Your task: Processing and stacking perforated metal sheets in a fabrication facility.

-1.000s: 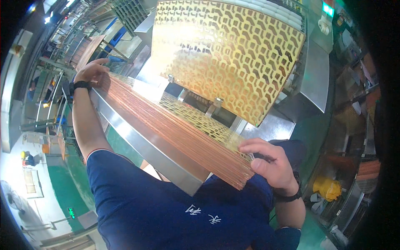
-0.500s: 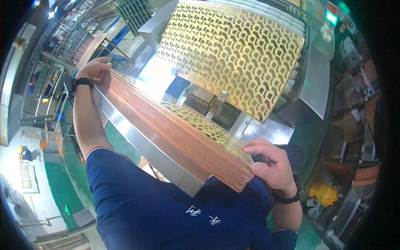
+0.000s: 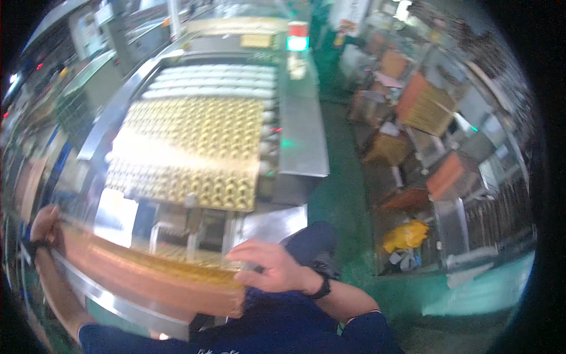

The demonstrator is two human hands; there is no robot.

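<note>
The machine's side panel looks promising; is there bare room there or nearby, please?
The side panel looks bare between white rollers and green floor, open toward the yellow bundle. Crowded: the coppery stack between left hand and right hand.

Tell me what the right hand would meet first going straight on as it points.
Probably the stack of copper-coloured boards, just ahead of the right hand; blur leaves depth and contact unclear.

Green floor (image 3: 346,194), cluttered racks (image 3: 451,221), signal lamp (image 3: 298,42) — glowing
</note>
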